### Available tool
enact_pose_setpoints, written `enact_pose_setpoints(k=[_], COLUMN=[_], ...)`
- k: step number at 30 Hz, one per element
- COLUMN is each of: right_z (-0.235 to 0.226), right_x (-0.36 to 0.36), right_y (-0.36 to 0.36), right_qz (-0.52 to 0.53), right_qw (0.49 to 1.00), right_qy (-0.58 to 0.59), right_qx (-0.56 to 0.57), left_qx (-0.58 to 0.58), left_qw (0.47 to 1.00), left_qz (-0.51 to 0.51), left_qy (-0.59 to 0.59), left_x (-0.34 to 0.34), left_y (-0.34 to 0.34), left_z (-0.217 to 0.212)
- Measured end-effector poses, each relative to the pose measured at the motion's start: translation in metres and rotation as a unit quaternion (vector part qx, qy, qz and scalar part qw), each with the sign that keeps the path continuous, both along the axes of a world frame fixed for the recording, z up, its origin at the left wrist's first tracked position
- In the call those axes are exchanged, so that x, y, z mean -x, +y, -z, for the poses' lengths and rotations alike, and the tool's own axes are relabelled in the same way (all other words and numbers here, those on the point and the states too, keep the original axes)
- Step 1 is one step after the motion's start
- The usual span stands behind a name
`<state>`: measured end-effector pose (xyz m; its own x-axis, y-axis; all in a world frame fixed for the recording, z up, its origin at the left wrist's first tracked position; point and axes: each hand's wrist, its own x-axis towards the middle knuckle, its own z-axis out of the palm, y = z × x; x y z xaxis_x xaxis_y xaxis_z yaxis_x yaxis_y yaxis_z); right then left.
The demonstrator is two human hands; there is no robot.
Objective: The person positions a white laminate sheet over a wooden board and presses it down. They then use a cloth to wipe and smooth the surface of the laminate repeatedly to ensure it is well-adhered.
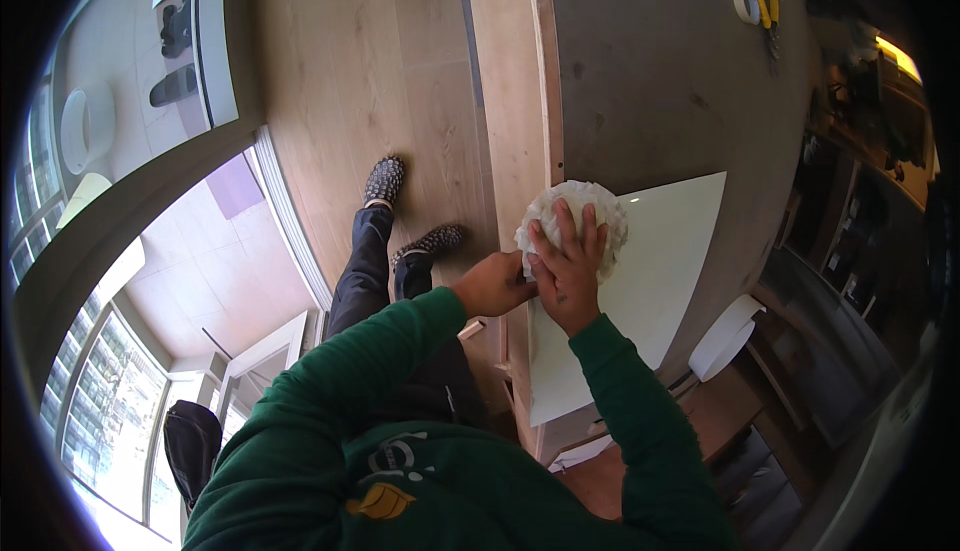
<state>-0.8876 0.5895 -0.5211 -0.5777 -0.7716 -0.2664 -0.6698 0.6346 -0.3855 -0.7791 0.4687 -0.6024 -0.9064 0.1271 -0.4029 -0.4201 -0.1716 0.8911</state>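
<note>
A round white bundle with a crumpled, ruffled surface (546,209) sits at the edge of the table; I cannot tell whether it is paper or cloth. My right hand (573,269) lies on top of it with the fingers stretched out and spread. At its near left side, my left hand (494,285) has its fingers closed on the bundle's lower edge, and the fingertips are partly hidden. Under and beside the bundle is a flat, glossy white sheet (655,271), which reaches to the table's edge.
On the brown tabletop (660,81), a tape roll (746,4) and yellow-handled tools (768,8) lie at the far right. A white cylinder (727,339) stands right of the sheet. Left are the wood floor (350,61) and a glass partition.
</note>
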Motion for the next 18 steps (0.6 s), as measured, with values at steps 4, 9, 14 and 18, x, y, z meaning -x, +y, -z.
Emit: enact_pose_setpoints(k=[4,9,14,18], right_z=[0.002,-0.003,-0.002,0.017], right_x=[0.006,-0.017,0.002,0.059], right_y=[-0.013,0.015,0.038,0.063], right_qz=[-0.004,0.037,0.002,0.131], right_qw=[1.0,0.999,0.996,0.984], right_qy=[0.02,-0.033,0.031,0.098], right_qx=[0.011,-0.023,-0.089,-0.072], left_qx=[-0.003,0.001,-0.023,-0.032], left_qw=[0.999,1.0,0.999,0.996], left_qz=[-0.008,0.01,0.007,-0.003], left_qy=[0.041,0.001,-0.037,-0.085], left_x=[0.002,0.002,0.005,0.011], left_y=[0.003,0.0,-0.006,-0.007], left_z=[-0.005,-0.008,-0.019,-0.028])
